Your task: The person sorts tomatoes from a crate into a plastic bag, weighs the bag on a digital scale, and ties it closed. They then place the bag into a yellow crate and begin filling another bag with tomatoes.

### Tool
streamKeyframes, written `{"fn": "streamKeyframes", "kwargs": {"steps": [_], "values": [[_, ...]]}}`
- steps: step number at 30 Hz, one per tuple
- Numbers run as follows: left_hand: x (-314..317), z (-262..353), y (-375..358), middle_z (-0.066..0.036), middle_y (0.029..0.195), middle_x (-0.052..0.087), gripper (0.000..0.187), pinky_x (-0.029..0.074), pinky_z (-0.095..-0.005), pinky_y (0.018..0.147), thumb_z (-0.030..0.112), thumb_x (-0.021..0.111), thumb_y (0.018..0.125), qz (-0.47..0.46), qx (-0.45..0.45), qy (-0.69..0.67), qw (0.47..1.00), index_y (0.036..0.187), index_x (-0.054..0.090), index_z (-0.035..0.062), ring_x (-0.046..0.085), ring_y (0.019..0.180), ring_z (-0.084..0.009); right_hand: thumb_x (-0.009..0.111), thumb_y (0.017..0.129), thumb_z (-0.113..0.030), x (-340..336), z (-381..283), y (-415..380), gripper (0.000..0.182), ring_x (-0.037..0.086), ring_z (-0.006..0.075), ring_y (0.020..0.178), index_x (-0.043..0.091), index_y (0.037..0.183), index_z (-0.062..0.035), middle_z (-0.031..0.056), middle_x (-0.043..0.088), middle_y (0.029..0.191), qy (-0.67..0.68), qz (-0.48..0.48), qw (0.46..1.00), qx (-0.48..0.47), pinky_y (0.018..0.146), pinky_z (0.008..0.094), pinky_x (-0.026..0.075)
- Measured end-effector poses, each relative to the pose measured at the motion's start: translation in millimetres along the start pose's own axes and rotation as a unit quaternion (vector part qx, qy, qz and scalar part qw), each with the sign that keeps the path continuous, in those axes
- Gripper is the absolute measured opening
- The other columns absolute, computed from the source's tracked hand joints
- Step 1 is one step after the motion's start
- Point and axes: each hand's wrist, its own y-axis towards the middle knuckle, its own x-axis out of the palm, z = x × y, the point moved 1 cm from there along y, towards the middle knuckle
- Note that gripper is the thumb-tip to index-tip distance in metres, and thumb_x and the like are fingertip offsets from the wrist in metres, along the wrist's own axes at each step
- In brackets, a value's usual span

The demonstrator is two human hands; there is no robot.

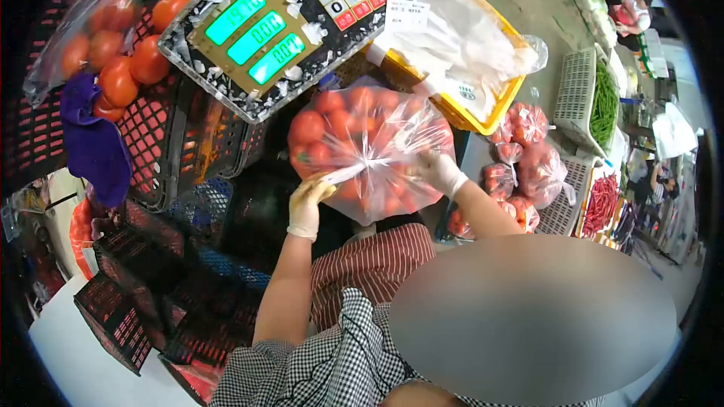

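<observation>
A large clear plastic bag of tomatoes sits in front of me, its top gathered at the middle with creases spreading outward. My left hand, in a pale thin glove, is closed on a whitish twisted strip of the bag's top at the lower left. On the right side of the bag, my right hand, gloved too, has its fingers curled in against the plastic; its fingertips are partly hidden. A digital scale with green lit numbers and a keypad stands just beyond the bag.
A yellow crate holding plastic bags and paper labels is at the upper right. Loose tomatoes and a purple cloth lie by black crates on the left. Smaller tomato bags, green beans and red chillies are on the right.
</observation>
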Motion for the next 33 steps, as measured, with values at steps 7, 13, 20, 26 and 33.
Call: {"fn": "streamKeyframes", "kwargs": {"steps": [7, 13, 20, 26, 33], "values": [[64, -22, 35, -0.004, 0.078, 0.057, 0.026, 0.045, -0.0372, 0.086, 0.026, 0.049, 0.096, -0.169, -0.106, -0.449, 0.871, 0.077, 0.057, 0.0095, 0.058, 0.079, -0.0217, 0.058, 0.093, -0.033, 17, -96, -7, 0.031, 0.056, 0.0168, 0.068, 0.064, 0.082, -0.0046, 0.0044, 0.059, 0.068, 0.221, 0.202, 0.932, -0.203, 0.068, 0.0337, 0.043], [100, 72, -46, 0.001, 0.057, 0.038, 0.035, 0.037, -0.0275, 0.047, 0.027, 0.050, 0.095, 0.080, -0.113, -0.251, 0.958, 0.065, 0.043, 0.0133, 0.039, 0.047, -0.0135, 0.052, 0.096, -0.034, -9, -169, -48, 0.038, 0.045, 0.0099, 0.057, 0.055, 0.070, -0.0070, -0.0003, 0.050, 0.064, 0.444, 0.113, 0.888, 0.031, 0.054, 0.0248, 0.037], [111, 63, -45, 0.000, 0.048, 0.030, 0.042, 0.040, -0.0347, 0.058, 0.028, 0.049, 0.095, -0.134, -0.114, -0.261, 0.949, 0.058, 0.035, 0.0136, 0.030, 0.044, -0.0157, 0.051, 0.097, -0.036, -73, -139, -65, 0.043, 0.038, 0.0076, 0.052, 0.050, 0.064, -0.0076, -0.0025, 0.045, 0.058, 0.450, -0.035, 0.892, 0.028, 0.049, 0.0239, 0.032], [87, 67, -41, -0.001, 0.048, 0.028, 0.040, 0.039, -0.0383, 0.067, 0.025, 0.038, 0.098, -0.202, -0.108, -0.239, 0.944, 0.060, 0.031, 0.0143, 0.028, 0.045, -0.0151, 0.054, 0.096, -0.036, -68, -103, -28, 0.044, 0.039, 0.0085, 0.051, 0.049, 0.063, -0.0080, -0.0025, 0.045, 0.057, 0.516, -0.136, 0.844, 0.054, 0.048, 0.0257, 0.034], [31, 12, 37, -0.001, 0.048, 0.026, 0.041, 0.042, -0.0376, 0.061, 0.024, 0.039, 0.098, -0.031, -0.136, -0.167, 0.976, 0.059, 0.030, 0.0150, 0.027, 0.044, -0.0127, 0.055, 0.095, -0.032, -42, 33, 101, 0.036, 0.029, 0.0092, 0.045, 0.044, 0.065, -0.0145, -0.0043, 0.032, 0.053, 0.635, -0.098, 0.747, 0.171, 0.044, 0.0285, 0.028]]}}
